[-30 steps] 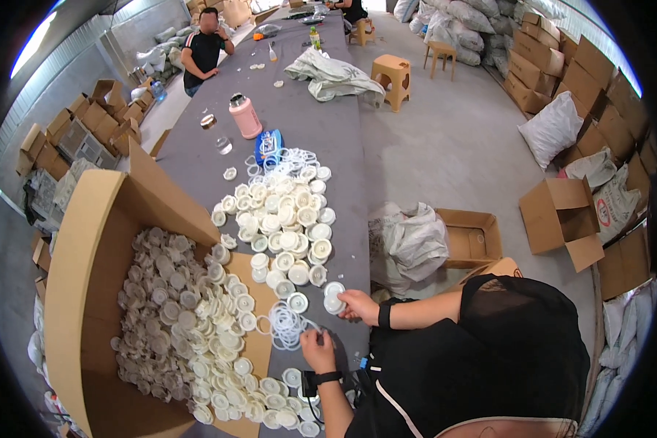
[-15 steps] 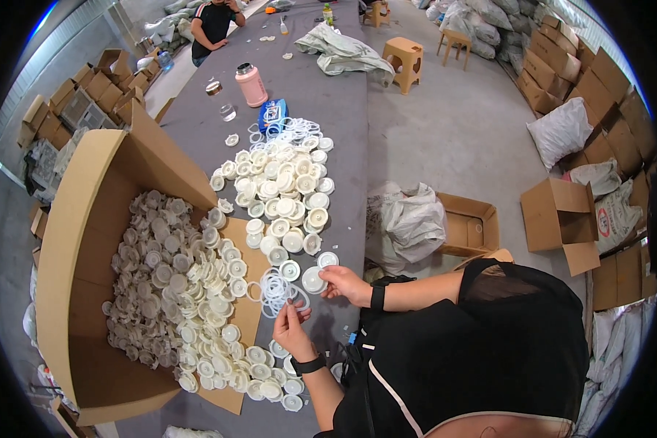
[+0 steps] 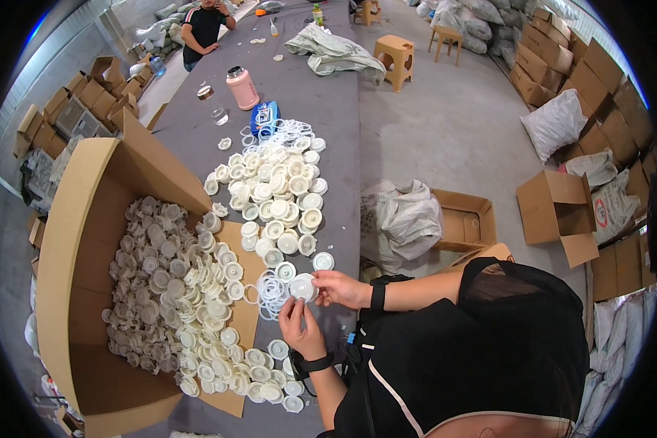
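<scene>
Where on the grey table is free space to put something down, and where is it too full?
The grey table is bare between the pink bottle and the crumpled cloth, and along its right edge beside the pile of white caps. It is crowded around both hands, the left hand and the right hand on one cap, next to the full cardboard box.

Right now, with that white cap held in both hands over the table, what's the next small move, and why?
Probably pick one thin white ring from the loose bunch just left of the cap and press it on. The right hand already steadies the cap, while the left hand sits just below it, close to the rings.
</scene>
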The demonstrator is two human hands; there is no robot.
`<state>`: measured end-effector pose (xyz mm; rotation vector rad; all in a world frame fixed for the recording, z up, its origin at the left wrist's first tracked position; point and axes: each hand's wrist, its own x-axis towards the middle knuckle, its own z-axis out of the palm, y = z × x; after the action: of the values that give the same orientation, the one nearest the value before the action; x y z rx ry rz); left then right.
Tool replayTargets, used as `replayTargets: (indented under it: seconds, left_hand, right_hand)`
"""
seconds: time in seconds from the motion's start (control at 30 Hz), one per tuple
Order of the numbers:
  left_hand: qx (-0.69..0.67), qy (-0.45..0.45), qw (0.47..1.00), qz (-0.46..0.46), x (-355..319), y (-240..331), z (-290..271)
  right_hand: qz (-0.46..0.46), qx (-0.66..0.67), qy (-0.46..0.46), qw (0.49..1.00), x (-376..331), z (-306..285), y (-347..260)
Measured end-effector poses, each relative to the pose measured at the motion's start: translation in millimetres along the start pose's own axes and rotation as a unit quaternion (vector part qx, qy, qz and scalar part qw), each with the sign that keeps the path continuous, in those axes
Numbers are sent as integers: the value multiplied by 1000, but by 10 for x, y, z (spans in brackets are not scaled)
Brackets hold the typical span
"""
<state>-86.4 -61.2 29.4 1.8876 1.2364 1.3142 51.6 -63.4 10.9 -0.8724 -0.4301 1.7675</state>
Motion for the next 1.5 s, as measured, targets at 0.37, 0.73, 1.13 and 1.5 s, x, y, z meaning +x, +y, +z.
replayTargets:
  seconds: [0.37,0.73,1.13,1.5]
  left_hand:
    - [-58,25,997,-33,-79,-27,46]
    - [-178,92,966,-161,-95,-19,89]
    - [-356,149,888,-249,-81,86,146]
    - [-624,27,690,-366,-33,-18,-29]
  right_hand:
    - [-11,-1,-18,1000,-24,64,25]
    - [-34,-29,-35,998,-64,176,19]
    - [-64,-76,-12,995,-67,280,9]
    - [-83,-27,-18,996,-126,377,-14]
